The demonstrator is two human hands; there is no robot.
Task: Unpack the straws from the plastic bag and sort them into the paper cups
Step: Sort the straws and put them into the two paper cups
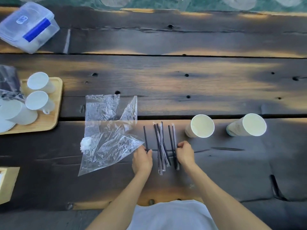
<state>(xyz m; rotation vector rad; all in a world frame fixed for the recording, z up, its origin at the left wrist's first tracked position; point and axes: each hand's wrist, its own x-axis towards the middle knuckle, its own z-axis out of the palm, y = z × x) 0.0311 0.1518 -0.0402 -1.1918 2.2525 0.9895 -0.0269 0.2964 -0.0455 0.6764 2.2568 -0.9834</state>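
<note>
Several black straws in clear wrappers (160,146) lie in a loose bunch on the dark wooden table. One single straw (145,137) lies to their left, and my left hand (142,161) pinches its near end. Two more straws (173,143) lie on the right of the bunch, where my right hand (185,153) grips them near their lower part. The clear plastic bag (109,130) lies flat and crumpled to the left, touching my left hand. Two white paper cups stand to the right: a shorter cup (200,126) and a taller cup (247,125), both with nothing visible inside.
A wooden tray (55,103) at the left edge holds several white cups and a dark plastic packet (8,82). A clear lidded box with a blue band (29,27) sits at the far left. A wooden block (7,183) is at the near left.
</note>
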